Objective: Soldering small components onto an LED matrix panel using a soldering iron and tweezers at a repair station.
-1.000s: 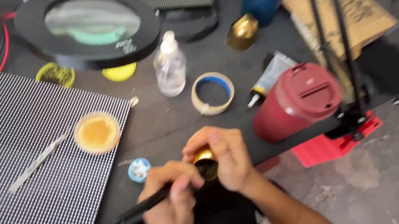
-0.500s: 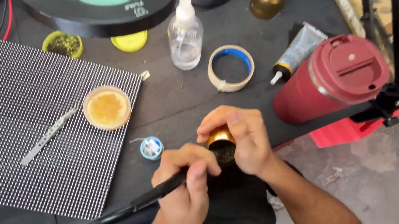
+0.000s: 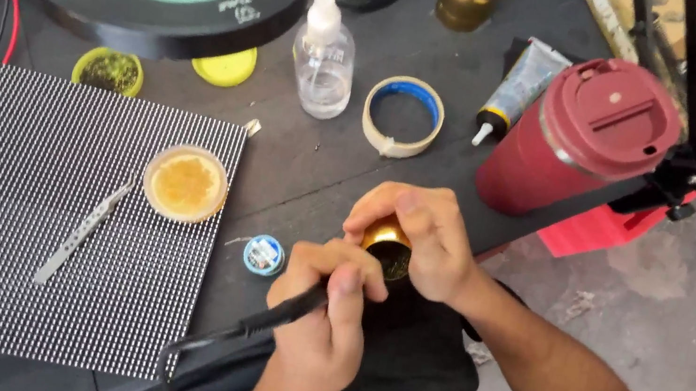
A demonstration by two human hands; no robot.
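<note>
**Gold pot cupped, black tool at its mouth**

The right hand (image 3: 425,243) wraps closed around a small round gold-coloured metal pot (image 3: 387,243), held just above the near edge of the dark worktop (image 3: 325,163). The left hand (image 3: 327,302) pinches a slim black pen-like tool (image 3: 274,316), its tip at the pot's mouth. The pot looks light, rigid and smooth, probably slippery; gripping around its sides seems safest.

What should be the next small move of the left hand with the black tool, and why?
Probably keep the tip of the black tool working inside the gold container. The left hand points the tool at its dark opening, and the right hand cups the container at the table edge; the tip itself is hidden.
</note>
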